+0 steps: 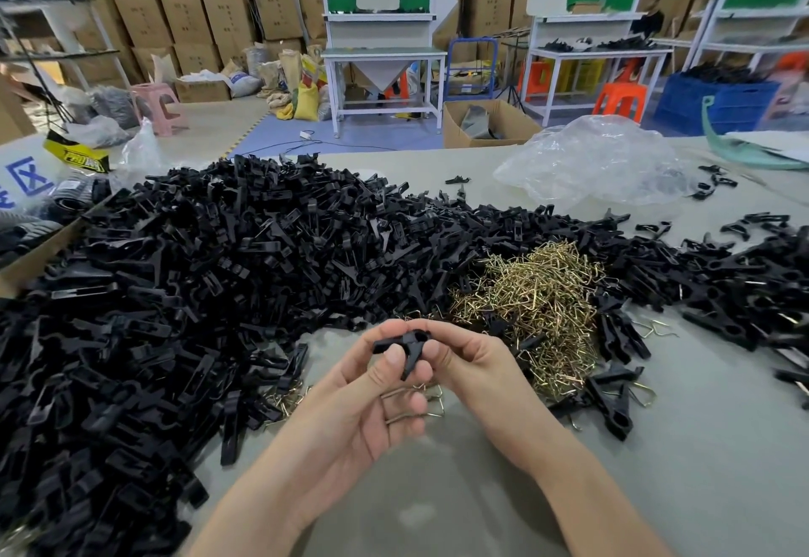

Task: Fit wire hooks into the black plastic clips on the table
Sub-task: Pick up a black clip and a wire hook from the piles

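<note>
Nearly hidden under a deep heap of loose black plastic clips (210,276): a grey table (700,469), with a tangle of brass-coloured wire hooks (538,294) banked just right of centre. Works in front of both piles, above bare tabletop. Pinches one clip (402,348) between thumbs and fingertips of left hand (363,407) and right hand (477,364). Holds a few spare hooks (437,403) under the curled lower fingers of the left. Appears mid-assembly, clip turned into position; cannot tell whether a hook already sits inside. Calls next, probably, for steadying the clip, freeing one hook and pressing it home.
</note>
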